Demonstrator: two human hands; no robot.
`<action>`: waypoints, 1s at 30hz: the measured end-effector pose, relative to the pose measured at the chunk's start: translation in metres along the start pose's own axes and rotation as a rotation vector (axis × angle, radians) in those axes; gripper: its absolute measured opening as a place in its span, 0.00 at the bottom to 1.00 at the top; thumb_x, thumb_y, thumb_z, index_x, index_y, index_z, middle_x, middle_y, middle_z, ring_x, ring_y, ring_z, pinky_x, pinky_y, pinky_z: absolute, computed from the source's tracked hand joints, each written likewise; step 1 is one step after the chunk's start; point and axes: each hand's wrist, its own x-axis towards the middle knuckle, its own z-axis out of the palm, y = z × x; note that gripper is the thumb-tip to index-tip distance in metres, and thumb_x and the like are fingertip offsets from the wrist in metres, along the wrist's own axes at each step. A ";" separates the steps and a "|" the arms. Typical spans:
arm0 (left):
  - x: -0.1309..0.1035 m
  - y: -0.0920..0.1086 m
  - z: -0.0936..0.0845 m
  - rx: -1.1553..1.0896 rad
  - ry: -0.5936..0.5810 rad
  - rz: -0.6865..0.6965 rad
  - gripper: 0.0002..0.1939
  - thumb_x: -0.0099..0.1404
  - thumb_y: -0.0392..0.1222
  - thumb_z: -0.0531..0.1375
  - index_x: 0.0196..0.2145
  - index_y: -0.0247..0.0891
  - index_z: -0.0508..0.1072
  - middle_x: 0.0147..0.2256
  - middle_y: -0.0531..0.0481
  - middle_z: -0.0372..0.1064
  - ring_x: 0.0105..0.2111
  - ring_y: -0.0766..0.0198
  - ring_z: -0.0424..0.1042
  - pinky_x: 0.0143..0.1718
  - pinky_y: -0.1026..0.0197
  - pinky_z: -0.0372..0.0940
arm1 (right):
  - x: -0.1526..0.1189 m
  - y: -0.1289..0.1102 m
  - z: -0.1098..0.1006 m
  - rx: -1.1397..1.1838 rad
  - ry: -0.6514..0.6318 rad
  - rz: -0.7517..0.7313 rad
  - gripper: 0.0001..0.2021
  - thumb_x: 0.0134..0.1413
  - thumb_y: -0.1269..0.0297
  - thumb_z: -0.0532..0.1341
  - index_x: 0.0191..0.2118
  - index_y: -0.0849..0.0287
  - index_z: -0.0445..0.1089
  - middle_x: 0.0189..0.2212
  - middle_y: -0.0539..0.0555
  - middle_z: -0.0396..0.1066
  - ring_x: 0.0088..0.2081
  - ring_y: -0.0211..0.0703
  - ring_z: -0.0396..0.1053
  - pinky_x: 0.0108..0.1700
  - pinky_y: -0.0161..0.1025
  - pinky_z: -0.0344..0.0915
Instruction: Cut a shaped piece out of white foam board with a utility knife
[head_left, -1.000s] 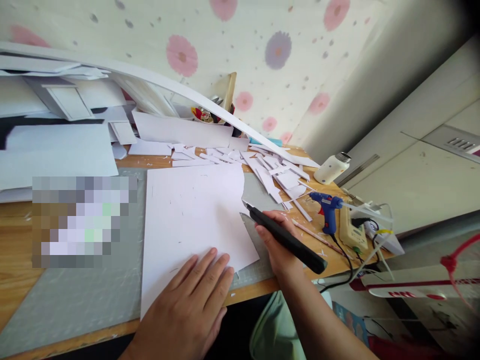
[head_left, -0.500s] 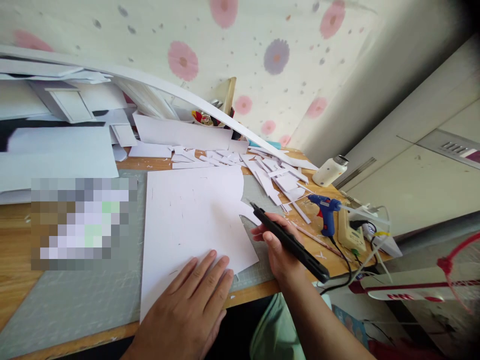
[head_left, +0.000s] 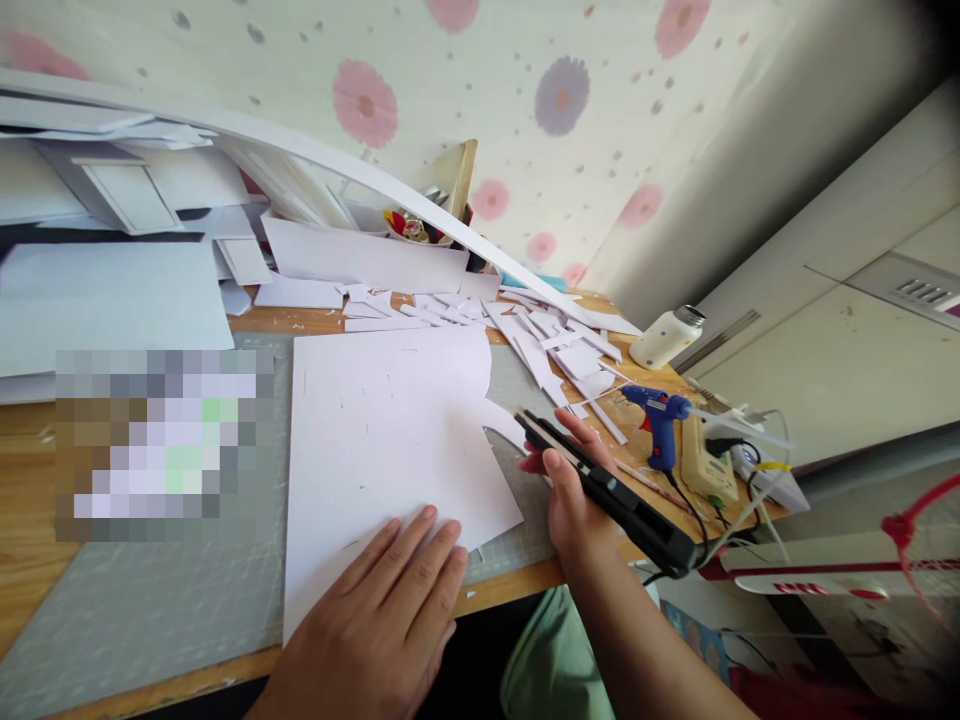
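Note:
A white foam board sheet (head_left: pixel 390 430) with a curved cut at its right side lies on the grey cutting mat (head_left: pixel 217 590). My left hand (head_left: pixel 394 600) rests flat on the sheet's near edge, fingers stretched out. In my right hand (head_left: pixel 577 490) is a black utility knife (head_left: pixel 600 485), held above the sheet's right edge with its tip pointing up and left. A narrow curved white strip (head_left: pixel 502 422) sticks out from the sheet just left of the knife. Whether that strip is still joined to the sheet I cannot tell.
White offcuts (head_left: pixel 562 345) lie heaped behind the mat. At the right are a blue glue gun (head_left: pixel 658 420), a white bottle (head_left: pixel 667 338) and a power strip (head_left: pixel 709 455) with cables. White board pieces (head_left: pixel 112 290) and a pixelated patch are at the left.
My right hand has shifted slightly right, and the knife has turned so that more of its side shows. My left hand stays on the sheet. The view has moved a little.

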 end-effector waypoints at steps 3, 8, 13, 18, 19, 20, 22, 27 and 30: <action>0.001 0.000 -0.003 -0.008 0.008 -0.008 0.17 0.67 0.41 0.55 0.52 0.40 0.73 0.55 0.50 0.71 0.58 0.58 0.65 0.65 0.54 0.50 | 0.002 -0.001 0.004 0.042 0.070 0.013 0.19 0.48 0.58 0.67 0.47 0.56 0.69 0.35 0.54 0.75 0.32 0.45 0.76 0.32 0.42 0.74; 0.008 -0.002 -0.010 0.039 -0.027 0.094 0.17 0.67 0.39 0.55 0.52 0.37 0.73 0.54 0.49 0.72 0.57 0.58 0.67 0.63 0.56 0.51 | 0.004 0.004 -0.002 -0.092 0.046 -0.046 0.15 0.48 0.59 0.66 0.42 0.56 0.70 0.33 0.54 0.74 0.30 0.44 0.74 0.33 0.44 0.73; 0.006 -0.003 -0.005 0.025 0.000 0.055 0.17 0.68 0.40 0.55 0.52 0.38 0.73 0.55 0.49 0.71 0.57 0.57 0.66 0.64 0.54 0.50 | -0.002 -0.004 -0.001 -0.306 -0.088 -0.192 0.12 0.47 0.63 0.65 0.41 0.55 0.71 0.32 0.52 0.75 0.34 0.45 0.74 0.37 0.42 0.71; 0.002 -0.002 -0.001 0.015 0.029 0.043 0.17 0.67 0.41 0.54 0.51 0.40 0.74 0.54 0.51 0.72 0.57 0.59 0.66 0.65 0.56 0.47 | -0.003 -0.017 0.009 -0.408 -0.313 -0.213 0.15 0.48 0.67 0.65 0.45 0.54 0.71 0.35 0.52 0.76 0.34 0.43 0.74 0.37 0.38 0.71; 0.002 -0.001 0.000 0.008 0.030 0.034 0.16 0.67 0.41 0.55 0.51 0.40 0.74 0.54 0.51 0.71 0.57 0.59 0.66 0.66 0.56 0.47 | -0.002 -0.017 0.010 -0.425 -0.349 -0.228 0.15 0.49 0.67 0.64 0.46 0.54 0.71 0.36 0.52 0.76 0.35 0.43 0.75 0.38 0.39 0.71; 0.002 -0.001 0.000 -0.003 0.030 0.021 0.16 0.67 0.41 0.55 0.51 0.40 0.74 0.55 0.51 0.71 0.57 0.59 0.66 0.66 0.55 0.47 | -0.001 -0.018 0.011 -0.442 -0.377 -0.247 0.15 0.50 0.67 0.64 0.46 0.54 0.70 0.37 0.53 0.77 0.36 0.44 0.75 0.39 0.39 0.71; 0.001 0.001 0.000 -0.016 0.030 -0.008 0.16 0.68 0.41 0.54 0.51 0.40 0.74 0.55 0.51 0.71 0.57 0.59 0.66 0.66 0.55 0.47 | 0.003 -0.017 0.012 -0.474 -0.423 -0.288 0.16 0.52 0.67 0.63 0.48 0.54 0.70 0.39 0.53 0.77 0.39 0.44 0.75 0.43 0.40 0.71; 0.000 0.001 0.000 0.001 0.033 -0.021 0.15 0.69 0.41 0.53 0.51 0.42 0.73 0.54 0.51 0.72 0.58 0.59 0.66 0.66 0.53 0.50 | 0.007 -0.012 0.016 -0.520 -0.463 -0.342 0.17 0.52 0.68 0.62 0.49 0.53 0.70 0.40 0.53 0.76 0.39 0.44 0.75 0.43 0.40 0.71; 0.000 -0.001 -0.001 -0.013 0.041 -0.010 0.15 0.69 0.42 0.54 0.50 0.42 0.74 0.53 0.51 0.72 0.57 0.59 0.66 0.66 0.54 0.49 | 0.006 -0.007 0.015 -0.530 -0.462 -0.331 0.18 0.52 0.69 0.63 0.50 0.52 0.70 0.39 0.53 0.76 0.38 0.44 0.74 0.42 0.40 0.71</action>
